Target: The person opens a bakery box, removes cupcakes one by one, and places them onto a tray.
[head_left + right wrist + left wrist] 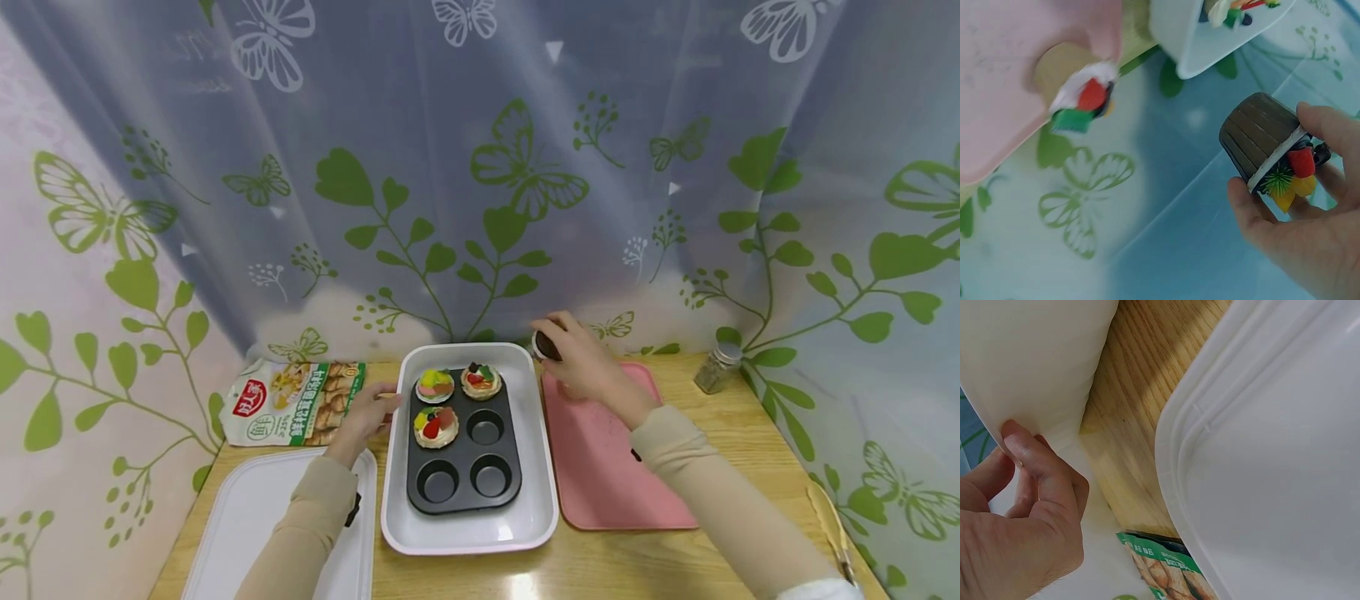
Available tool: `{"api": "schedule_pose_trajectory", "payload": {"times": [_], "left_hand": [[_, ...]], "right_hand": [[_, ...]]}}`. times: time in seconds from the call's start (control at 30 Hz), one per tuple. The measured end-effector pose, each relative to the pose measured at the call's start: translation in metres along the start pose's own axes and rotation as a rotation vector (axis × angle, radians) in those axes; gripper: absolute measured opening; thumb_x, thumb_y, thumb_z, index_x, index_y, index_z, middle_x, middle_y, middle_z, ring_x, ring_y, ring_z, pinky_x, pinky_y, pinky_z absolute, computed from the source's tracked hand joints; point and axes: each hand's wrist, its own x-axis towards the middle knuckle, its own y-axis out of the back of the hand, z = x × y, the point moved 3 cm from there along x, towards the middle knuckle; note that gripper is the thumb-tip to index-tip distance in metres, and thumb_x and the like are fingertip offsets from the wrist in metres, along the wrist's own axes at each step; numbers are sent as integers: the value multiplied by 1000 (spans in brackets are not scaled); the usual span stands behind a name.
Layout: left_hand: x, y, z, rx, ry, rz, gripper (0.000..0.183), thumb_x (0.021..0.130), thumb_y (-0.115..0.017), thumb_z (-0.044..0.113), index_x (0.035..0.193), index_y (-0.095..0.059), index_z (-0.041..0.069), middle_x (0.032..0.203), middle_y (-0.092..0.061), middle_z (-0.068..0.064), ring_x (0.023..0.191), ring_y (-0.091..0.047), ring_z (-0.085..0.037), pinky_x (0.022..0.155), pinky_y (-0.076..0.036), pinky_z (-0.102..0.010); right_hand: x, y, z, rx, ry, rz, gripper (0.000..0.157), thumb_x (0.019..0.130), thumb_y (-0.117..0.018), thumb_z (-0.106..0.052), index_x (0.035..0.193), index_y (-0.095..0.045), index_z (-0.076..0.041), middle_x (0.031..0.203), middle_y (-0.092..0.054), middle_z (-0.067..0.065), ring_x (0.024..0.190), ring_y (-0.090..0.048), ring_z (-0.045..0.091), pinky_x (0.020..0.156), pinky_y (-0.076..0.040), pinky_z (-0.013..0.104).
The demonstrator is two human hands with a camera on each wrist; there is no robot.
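My left hand [366, 417] pinches the left rim of a white deep tray [472, 533] between thumb and fingers. Inside that tray lies a dark muffin tin [463, 479]; three of its cups hold fruit-topped tarts [436, 427], two at the back and one at middle left. Past the tray's back right corner, my right hand [581, 358] holds a dark brown cupcake [1260, 131] between thumb and fingers. The cupcake is tilted, its red and yellow fruit topping turned toward the palm in the right wrist view. A tan cupcake [1063, 69] stands on the pink tray [592, 475], mostly hidden by my hand from above.
A white flat tray [247, 517] lies at front left, with a food packet [300, 404] behind it. At back right stands a small glass jar [717, 368]. Tongs [828, 521] lie along the right edge. A patterned curtain [465, 167] hangs behind the wooden table [637, 567].
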Motion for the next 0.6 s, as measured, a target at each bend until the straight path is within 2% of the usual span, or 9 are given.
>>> {"api": "schedule_pose_trajectory", "payload": {"times": [0.13, 0.33, 0.6], "left_hand": [[0, 1, 0, 8, 4, 4, 42, 110, -57, 18, 148, -55, 2, 99, -64, -5, 76, -60, -11, 68, -50, -24], [2, 2, -2, -4, -1, -2, 43, 109, -57, 17, 150, -54, 2, 101, -64, -5, 76, -61, -10, 68, -50, -23], [1, 2, -1, -10, -3, -3, 43, 109, -58, 16, 150, -55, 2, 101, -65, -6, 74, -61, -9, 64, -49, -22]], "right_hand": [[-6, 6, 23, 3, -56, 18, 60, 92, -79, -3, 148, -57, -7, 149, -51, 26, 128, -56, 55, 105, -49, 66], [-17, 14, 62, -2, -164, 5, 60, 95, -76, -4, 150, -53, -4, 152, -48, 28, 134, -51, 54, 111, -43, 69], [-34, 16, 102, -4, -251, 4, 58, 96, -75, -4, 149, -52, -1, 145, -51, 30, 128, -55, 54, 104, -49, 67]]}}
